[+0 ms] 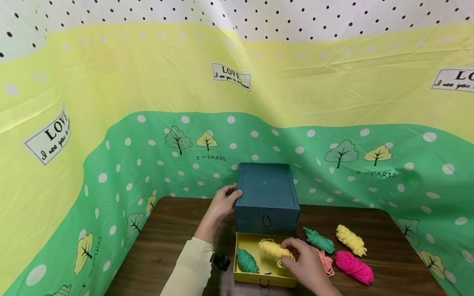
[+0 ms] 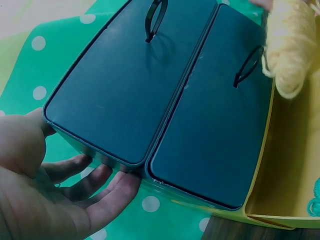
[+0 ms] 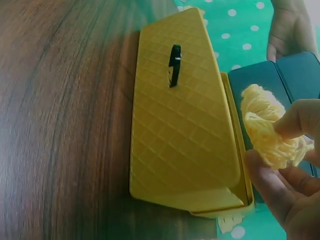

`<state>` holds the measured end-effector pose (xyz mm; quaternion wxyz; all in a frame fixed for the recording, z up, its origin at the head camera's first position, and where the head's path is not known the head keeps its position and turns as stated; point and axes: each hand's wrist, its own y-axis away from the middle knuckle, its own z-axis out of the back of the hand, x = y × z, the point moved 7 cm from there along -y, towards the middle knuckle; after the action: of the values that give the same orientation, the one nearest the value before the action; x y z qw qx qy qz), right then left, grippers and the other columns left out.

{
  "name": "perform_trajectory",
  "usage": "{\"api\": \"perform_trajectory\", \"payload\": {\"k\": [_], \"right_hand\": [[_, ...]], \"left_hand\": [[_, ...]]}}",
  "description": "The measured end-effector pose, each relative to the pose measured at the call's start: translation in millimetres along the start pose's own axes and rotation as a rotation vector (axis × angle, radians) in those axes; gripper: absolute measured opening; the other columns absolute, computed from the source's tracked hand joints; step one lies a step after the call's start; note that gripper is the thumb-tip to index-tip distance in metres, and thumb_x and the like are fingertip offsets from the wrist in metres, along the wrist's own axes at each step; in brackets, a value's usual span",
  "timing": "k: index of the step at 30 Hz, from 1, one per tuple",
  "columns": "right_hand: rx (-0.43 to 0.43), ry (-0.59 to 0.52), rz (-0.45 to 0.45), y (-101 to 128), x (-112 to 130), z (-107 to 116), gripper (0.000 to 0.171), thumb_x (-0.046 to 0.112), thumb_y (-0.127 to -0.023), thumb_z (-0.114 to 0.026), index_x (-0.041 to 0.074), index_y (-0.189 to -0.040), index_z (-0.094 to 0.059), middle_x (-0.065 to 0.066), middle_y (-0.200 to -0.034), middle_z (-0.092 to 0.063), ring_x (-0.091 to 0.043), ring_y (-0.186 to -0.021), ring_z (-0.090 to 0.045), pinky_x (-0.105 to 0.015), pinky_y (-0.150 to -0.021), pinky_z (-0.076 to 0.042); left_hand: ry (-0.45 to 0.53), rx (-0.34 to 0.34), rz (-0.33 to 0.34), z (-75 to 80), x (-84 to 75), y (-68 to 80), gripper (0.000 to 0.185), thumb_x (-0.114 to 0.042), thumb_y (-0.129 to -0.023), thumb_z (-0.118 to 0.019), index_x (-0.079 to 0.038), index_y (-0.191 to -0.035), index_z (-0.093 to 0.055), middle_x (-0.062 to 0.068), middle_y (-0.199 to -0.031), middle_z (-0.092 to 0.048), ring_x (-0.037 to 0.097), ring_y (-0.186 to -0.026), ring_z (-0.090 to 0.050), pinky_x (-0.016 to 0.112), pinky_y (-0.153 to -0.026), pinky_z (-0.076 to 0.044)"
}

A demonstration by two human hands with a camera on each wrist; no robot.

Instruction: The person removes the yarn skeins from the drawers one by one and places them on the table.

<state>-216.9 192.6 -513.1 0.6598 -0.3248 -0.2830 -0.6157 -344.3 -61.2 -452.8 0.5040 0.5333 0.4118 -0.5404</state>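
A blue drawer box [image 1: 266, 187] stands at the back of the table, its yellow bottom drawer [image 1: 264, 278] pulled out toward me. My left hand [image 1: 223, 202] rests against the box's left side, thumb at the top edge; in the left wrist view its fingers [image 2: 82, 182] extend along that side. Over the drawer, my right hand [image 1: 305, 263] pinches a yellow yarn skein [image 1: 273, 249] between thumb and fingers. The right wrist view shows this skein [image 3: 265, 125] in front of the blue drawer fronts. A green yarn skein [image 1: 247, 261] lies in the drawer's left part.
On the table [image 1: 155, 246] right of the drawer lie another green skein [image 1: 319, 240], another yellow skein [image 1: 351, 240], a magenta skein [image 1: 354, 267] and a coral skein [image 1: 326, 263] partly hidden by my right hand. A patterned curtain [image 1: 207, 181] hangs behind the box.
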Motion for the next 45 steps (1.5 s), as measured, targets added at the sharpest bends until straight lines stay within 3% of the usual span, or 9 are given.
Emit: {"api": "perform_trajectory", "payload": {"k": [10,20,24,28,34,39,45], "right_hand": [[-0.054,0.002,-0.062,8.9,-11.4,26.1,0.026,0.009,-0.082,-0.081,0.025,-0.1,-0.073,0.004,-0.1,-0.071,-0.006,-0.086,-0.063,-0.024,-0.069,-0.053],[-0.064,0.005,-0.145,21.4,-32.0,48.6,0.022,0.011,-0.085,-0.08,0.019,-0.105,-0.073,0.0,-0.113,-0.075,-0.009,-0.092,-0.062,-0.025,-0.068,-0.048],[-0.063,0.019,-0.158,26.1,-43.9,55.0,0.021,0.012,-0.086,-0.08,0.017,-0.105,-0.072,-0.002,-0.111,-0.076,-0.011,-0.088,-0.061,-0.026,-0.066,-0.045],[-0.1,0.044,-0.136,34.2,-53.8,61.3,0.023,0.011,-0.084,-0.082,0.014,-0.105,-0.073,-0.003,-0.107,-0.073,-0.01,-0.092,-0.064,-0.026,-0.07,-0.051],[-0.114,0.04,-0.17,45.3,-74.5,63.8,0.024,0.015,-0.083,-0.083,0.014,-0.105,-0.073,-0.002,-0.104,-0.072,0.003,-0.085,-0.061,-0.023,-0.07,-0.053],[-0.094,0.042,-0.214,50.9,-91.8,62.7,0.026,0.02,-0.084,-0.084,0.013,-0.107,-0.074,-0.003,-0.109,-0.073,0.006,-0.088,-0.061,-0.022,-0.072,-0.053],[-0.047,0.041,-0.274,52.5,-109.0,58.1,0.03,0.023,-0.082,-0.085,0.013,-0.108,-0.074,-0.005,-0.111,-0.074,0.003,-0.077,-0.059,-0.023,-0.066,-0.05]], "left_hand": [[-0.012,0.01,-0.002,-0.3,-0.7,-0.6,0.059,-0.035,-0.105,-0.059,-0.009,-0.156,-0.043,0.02,-0.147,-0.049,0.03,-0.112,-0.067,0.049,-0.092,-0.059],[-0.007,0.012,-0.008,0.4,-0.1,0.2,0.059,-0.035,-0.105,-0.059,-0.009,-0.156,-0.043,0.02,-0.145,-0.049,0.029,-0.11,-0.067,0.049,-0.09,-0.059],[-0.005,0.012,-0.009,0.3,0.3,0.5,0.059,-0.035,-0.105,-0.059,-0.009,-0.156,-0.043,0.02,-0.145,-0.049,0.029,-0.11,-0.067,0.049,-0.091,-0.059],[0.006,0.011,-0.008,0.4,0.8,0.2,0.059,-0.034,-0.105,-0.059,-0.008,-0.156,-0.044,0.02,-0.145,-0.05,0.029,-0.11,-0.068,0.049,-0.09,-0.059],[0.018,0.017,-0.009,0.4,-0.3,0.3,0.059,-0.033,-0.105,-0.059,-0.007,-0.156,-0.043,0.021,-0.143,-0.05,0.029,-0.108,-0.068,0.047,-0.088,-0.06],[0.012,0.015,-0.01,0.8,0.0,-0.2,0.06,-0.034,-0.105,-0.059,-0.007,-0.156,-0.042,0.021,-0.144,-0.05,0.029,-0.108,-0.068,0.047,-0.088,-0.06],[0.014,0.013,-0.006,0.2,0.3,0.0,0.061,-0.033,-0.105,-0.06,-0.007,-0.157,-0.042,0.021,-0.145,-0.049,0.029,-0.109,-0.067,0.047,-0.088,-0.06]]}}
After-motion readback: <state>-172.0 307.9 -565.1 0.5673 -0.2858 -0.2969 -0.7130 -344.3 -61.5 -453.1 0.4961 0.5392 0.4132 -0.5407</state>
